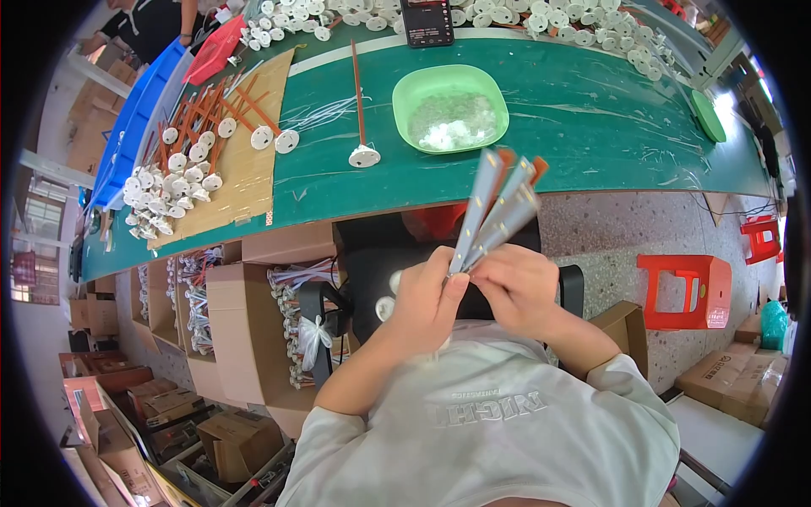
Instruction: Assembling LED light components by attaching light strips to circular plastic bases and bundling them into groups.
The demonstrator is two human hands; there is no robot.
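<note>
In front of my chest, my left hand (427,297) is closed round a fan of several narrow LED strips (483,221), grey with small yellowish dots and orange-brown edges. Their upper ends spread apart and are slightly blurred. White round bases (385,308) poke out beside that hand. My right hand (519,287) is closed too, its thumb and fingers pinching the strips low down next to my left thumb. On the green table (591,127) lies a single brown strip (359,93) with a white round base. To its right is a light green bowl (401,118) of small clear and white pieces.
Brown strips with white bases (182,182) are heaped on cardboard at the left, beside a blue tray (139,127). More white bases (566,19) line the back around a phone (427,21). Open cartons (241,329) stand below left; a red stool (686,291) stands right.
</note>
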